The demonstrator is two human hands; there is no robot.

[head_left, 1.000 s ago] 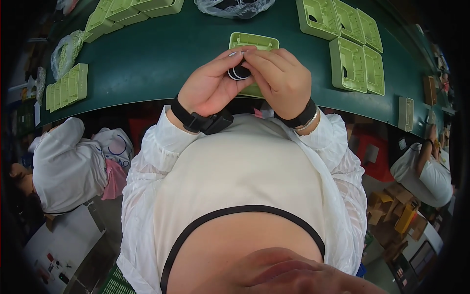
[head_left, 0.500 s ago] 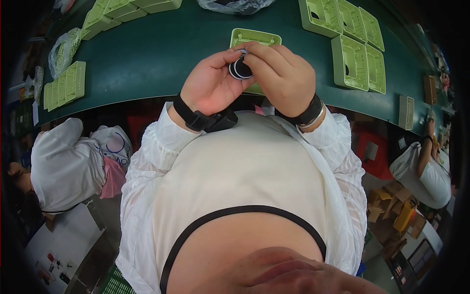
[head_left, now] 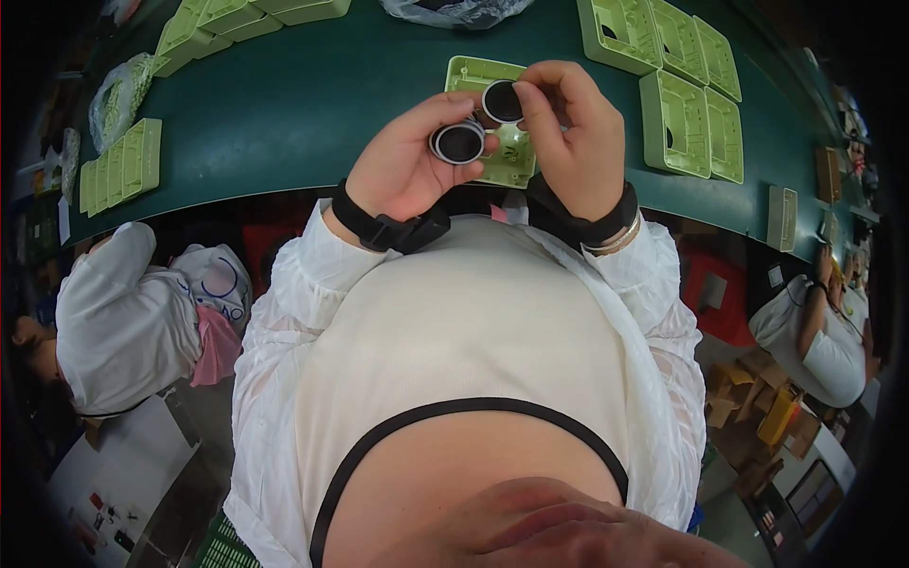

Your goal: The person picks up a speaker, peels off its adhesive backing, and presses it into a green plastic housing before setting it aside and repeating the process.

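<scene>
My left hand (head_left: 405, 156) has its fingers closed around a small stack of round black discs with pale rims (head_left: 459, 143). Between the thumb and fingers of my right hand (head_left: 579, 133) is one similar black disc with a white rim (head_left: 503, 101), held apart from the stack and a little farther away. Under both hands a light green plastic housing (head_left: 516, 172) lies on the green table, partly hidden by them. Small holes and moulded posts show inside it.
Several light green housings (head_left: 684, 120) stand at the right, some with a black disc inside. More green housings (head_left: 121, 168) and a bag of small green parts (head_left: 121, 102) are at the left. A clear plastic bag (head_left: 456, 11) lies at the far edge. People sit on both sides.
My right hand has moved right, away from my left, with one disc in its fingers. The stack in my left hand now faces up, and more of the green housing shows.
</scene>
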